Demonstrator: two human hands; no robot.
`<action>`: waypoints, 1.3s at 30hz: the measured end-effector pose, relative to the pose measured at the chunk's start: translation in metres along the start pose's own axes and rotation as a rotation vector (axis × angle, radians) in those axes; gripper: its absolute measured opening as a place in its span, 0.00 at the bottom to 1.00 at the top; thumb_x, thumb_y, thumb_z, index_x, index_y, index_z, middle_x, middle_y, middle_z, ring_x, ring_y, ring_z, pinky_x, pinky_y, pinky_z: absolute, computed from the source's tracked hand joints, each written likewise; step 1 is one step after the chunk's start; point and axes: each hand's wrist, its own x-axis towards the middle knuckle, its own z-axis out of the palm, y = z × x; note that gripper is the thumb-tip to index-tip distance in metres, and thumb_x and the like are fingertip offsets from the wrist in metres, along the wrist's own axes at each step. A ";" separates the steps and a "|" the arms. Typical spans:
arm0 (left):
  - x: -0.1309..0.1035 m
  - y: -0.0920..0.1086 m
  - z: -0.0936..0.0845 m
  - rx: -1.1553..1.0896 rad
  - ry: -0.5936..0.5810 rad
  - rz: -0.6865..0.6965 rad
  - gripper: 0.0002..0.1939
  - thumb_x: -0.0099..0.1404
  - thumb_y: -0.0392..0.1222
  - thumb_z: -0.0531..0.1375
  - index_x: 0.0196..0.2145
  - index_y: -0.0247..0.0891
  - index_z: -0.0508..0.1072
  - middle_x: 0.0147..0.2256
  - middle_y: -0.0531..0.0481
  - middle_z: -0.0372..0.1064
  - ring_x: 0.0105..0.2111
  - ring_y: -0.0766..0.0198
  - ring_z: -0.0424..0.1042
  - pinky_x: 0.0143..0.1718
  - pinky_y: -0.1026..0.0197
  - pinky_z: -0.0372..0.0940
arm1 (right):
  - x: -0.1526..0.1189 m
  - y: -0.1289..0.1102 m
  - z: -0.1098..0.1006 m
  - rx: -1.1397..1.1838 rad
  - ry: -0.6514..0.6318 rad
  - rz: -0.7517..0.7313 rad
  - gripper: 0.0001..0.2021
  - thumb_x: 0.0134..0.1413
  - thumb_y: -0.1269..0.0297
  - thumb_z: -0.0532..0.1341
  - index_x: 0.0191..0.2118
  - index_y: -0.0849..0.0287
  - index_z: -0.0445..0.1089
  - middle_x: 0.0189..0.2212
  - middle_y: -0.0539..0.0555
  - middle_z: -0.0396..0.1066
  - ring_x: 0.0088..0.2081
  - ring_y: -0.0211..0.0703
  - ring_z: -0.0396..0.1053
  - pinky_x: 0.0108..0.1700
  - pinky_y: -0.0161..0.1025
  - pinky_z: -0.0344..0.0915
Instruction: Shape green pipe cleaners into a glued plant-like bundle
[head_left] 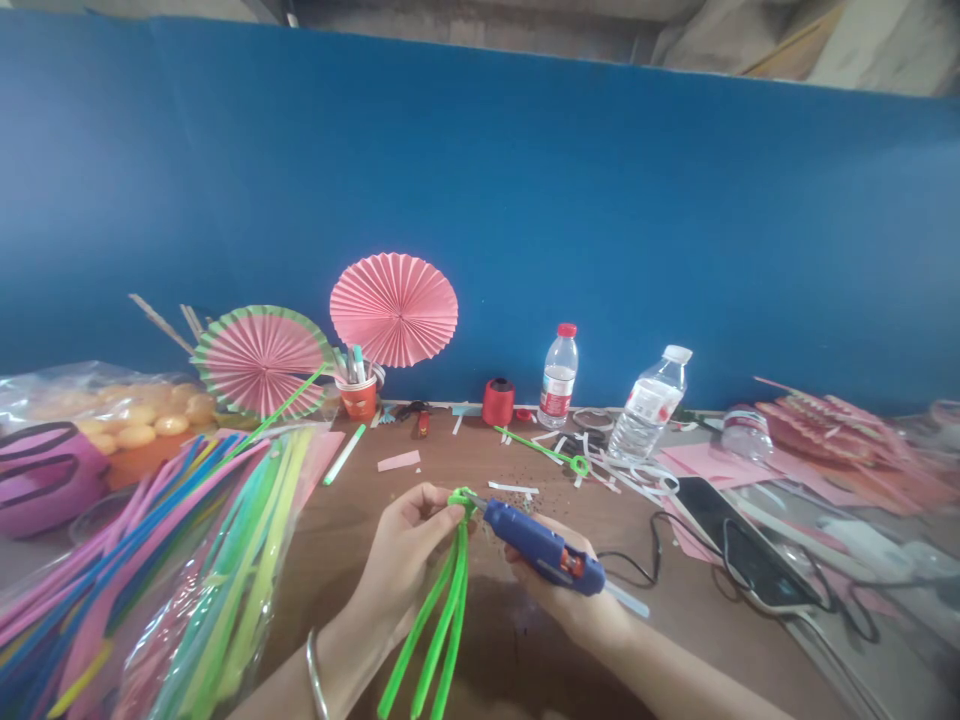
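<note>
Several bright green pipe cleaners (437, 640) hang down from my left hand (409, 545), which pinches their bunched top between thumb and fingers. A bangle circles the left wrist. My right hand (559, 590) is wrapped round a blue glue gun (544, 545), its nozzle pointing left at the green bunch. Whether the nozzle touches the bunch is too small to tell. A clear glue stick (628, 601) sticks out of the gun's rear. Beyond the hands lies another green pipe cleaner (536, 443) with a curled end.
Pipe cleaners in plastic (247, 570) cover the left side. Pink paper fans (394, 310), a red pen cup (358, 398), red spool (498, 402) and two bottles (558, 385) stand behind. Right are a phone (739, 545), black cable (656, 550) and pink paper (709, 462).
</note>
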 end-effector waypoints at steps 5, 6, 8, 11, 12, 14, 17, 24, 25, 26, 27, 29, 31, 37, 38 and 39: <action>0.001 0.002 0.001 -0.016 0.008 0.008 0.13 0.46 0.37 0.66 0.23 0.35 0.63 0.18 0.57 0.64 0.17 0.75 0.60 0.18 0.72 0.51 | 0.001 0.008 0.000 -0.035 0.000 -0.045 0.04 0.47 0.71 0.57 0.32 0.60 0.66 0.26 0.51 0.67 0.27 0.37 0.65 0.30 0.33 0.63; 0.001 0.001 0.000 -0.015 0.005 0.011 0.13 0.46 0.37 0.66 0.23 0.35 0.63 0.18 0.57 0.65 0.17 0.74 0.61 0.19 0.72 0.52 | 0.001 0.009 -0.001 -0.035 -0.003 -0.052 0.04 0.46 0.71 0.57 0.32 0.60 0.66 0.26 0.50 0.66 0.27 0.37 0.65 0.30 0.33 0.62; 0.003 0.000 -0.002 -0.012 0.006 0.018 0.13 0.46 0.38 0.66 0.22 0.35 0.63 0.18 0.57 0.65 0.18 0.73 0.62 0.19 0.71 0.53 | 0.001 0.009 -0.001 -0.035 -0.010 -0.060 0.04 0.45 0.73 0.57 0.31 0.60 0.66 0.26 0.50 0.66 0.27 0.37 0.65 0.29 0.32 0.62; 0.004 0.001 -0.003 -0.009 0.016 0.019 0.13 0.44 0.38 0.67 0.21 0.35 0.64 0.17 0.57 0.65 0.17 0.73 0.61 0.18 0.71 0.52 | 0.002 0.007 -0.002 -0.034 -0.007 -0.071 0.05 0.44 0.74 0.57 0.30 0.60 0.65 0.25 0.49 0.66 0.26 0.37 0.66 0.29 0.32 0.62; 0.004 0.002 -0.002 -0.009 0.021 0.019 0.13 0.44 0.38 0.67 0.21 0.35 0.64 0.17 0.57 0.65 0.16 0.74 0.60 0.18 0.71 0.51 | 0.002 0.006 -0.002 -0.036 -0.004 -0.076 0.05 0.44 0.75 0.57 0.30 0.60 0.65 0.25 0.49 0.66 0.26 0.37 0.66 0.29 0.31 0.62; 0.004 0.005 -0.001 -0.010 0.027 0.021 0.13 0.42 0.38 0.67 0.20 0.35 0.64 0.16 0.57 0.65 0.15 0.73 0.60 0.17 0.70 0.50 | 0.002 0.003 -0.003 -0.046 0.002 -0.089 0.05 0.44 0.74 0.57 0.30 0.60 0.66 0.25 0.49 0.67 0.26 0.37 0.66 0.29 0.31 0.62; 0.003 0.009 0.001 -0.017 0.033 0.016 0.14 0.41 0.38 0.68 0.20 0.35 0.64 0.17 0.56 0.67 0.16 0.72 0.62 0.18 0.69 0.52 | 0.002 -0.001 -0.005 -0.077 0.025 -0.111 0.03 0.45 0.73 0.58 0.29 0.60 0.66 0.25 0.50 0.67 0.26 0.37 0.66 0.28 0.31 0.62; 0.005 0.003 -0.003 0.003 -0.029 0.000 0.13 0.44 0.38 0.67 0.21 0.36 0.64 0.18 0.56 0.68 0.18 0.72 0.64 0.19 0.70 0.52 | 0.001 -0.001 -0.003 -0.084 0.076 -0.132 0.02 0.46 0.71 0.58 0.30 0.60 0.66 0.25 0.50 0.68 0.26 0.38 0.67 0.28 0.32 0.62; 0.005 0.002 -0.003 0.004 -0.040 -0.001 0.13 0.45 0.37 0.67 0.21 0.36 0.64 0.18 0.56 0.68 0.18 0.72 0.64 0.19 0.71 0.52 | 0.001 0.000 -0.002 -0.091 0.071 -0.141 0.02 0.46 0.72 0.58 0.29 0.60 0.66 0.25 0.50 0.67 0.26 0.37 0.67 0.28 0.31 0.62; 0.005 0.002 -0.003 0.002 -0.047 0.000 0.13 0.45 0.37 0.66 0.21 0.36 0.63 0.18 0.56 0.68 0.18 0.72 0.64 0.19 0.71 0.53 | 0.002 0.000 -0.001 -0.098 0.066 -0.151 0.02 0.46 0.72 0.58 0.29 0.60 0.66 0.24 0.49 0.67 0.25 0.37 0.66 0.27 0.31 0.62; 0.005 0.003 -0.003 -0.002 -0.050 0.002 0.13 0.44 0.37 0.67 0.21 0.35 0.63 0.18 0.56 0.67 0.18 0.72 0.64 0.19 0.71 0.53 | 0.002 0.000 -0.001 -0.105 0.057 -0.160 0.03 0.45 0.72 0.58 0.29 0.60 0.67 0.24 0.49 0.67 0.25 0.36 0.66 0.27 0.31 0.62; 0.005 0.004 -0.003 -0.014 -0.050 0.002 0.13 0.44 0.37 0.67 0.21 0.35 0.63 0.17 0.57 0.67 0.17 0.73 0.63 0.19 0.72 0.52 | 0.002 -0.001 0.000 -0.119 0.045 -0.166 0.03 0.45 0.73 0.57 0.28 0.60 0.67 0.24 0.49 0.67 0.25 0.36 0.66 0.28 0.31 0.61; 0.004 0.004 -0.004 -0.024 -0.050 -0.006 0.14 0.44 0.37 0.67 0.21 0.35 0.63 0.17 0.57 0.67 0.16 0.74 0.62 0.18 0.72 0.51 | 0.002 -0.003 -0.001 -0.134 0.046 -0.171 0.03 0.45 0.73 0.57 0.28 0.60 0.66 0.24 0.49 0.66 0.26 0.36 0.66 0.28 0.30 0.61; 0.007 0.001 -0.009 -0.029 -0.059 0.004 0.13 0.47 0.37 0.66 0.23 0.36 0.63 0.21 0.54 0.70 0.20 0.71 0.67 0.21 0.71 0.56 | 0.003 -0.007 -0.005 -0.139 0.050 -0.252 0.03 0.45 0.73 0.57 0.26 0.60 0.66 0.24 0.50 0.66 0.26 0.36 0.66 0.28 0.30 0.61; 0.007 0.001 -0.010 -0.023 -0.065 0.007 0.12 0.47 0.38 0.66 0.24 0.36 0.64 0.21 0.54 0.71 0.21 0.71 0.67 0.22 0.71 0.56 | 0.002 -0.007 -0.006 -0.138 0.066 -0.267 0.03 0.45 0.73 0.57 0.26 0.59 0.66 0.24 0.50 0.66 0.25 0.36 0.65 0.28 0.30 0.60; 0.007 0.001 -0.010 -0.012 -0.075 0.012 0.11 0.48 0.38 0.65 0.25 0.36 0.64 0.21 0.53 0.71 0.21 0.70 0.68 0.22 0.70 0.57 | 0.002 -0.008 -0.007 -0.137 0.084 -0.280 0.03 0.45 0.74 0.57 0.27 0.59 0.66 0.24 0.49 0.66 0.25 0.36 0.65 0.28 0.30 0.60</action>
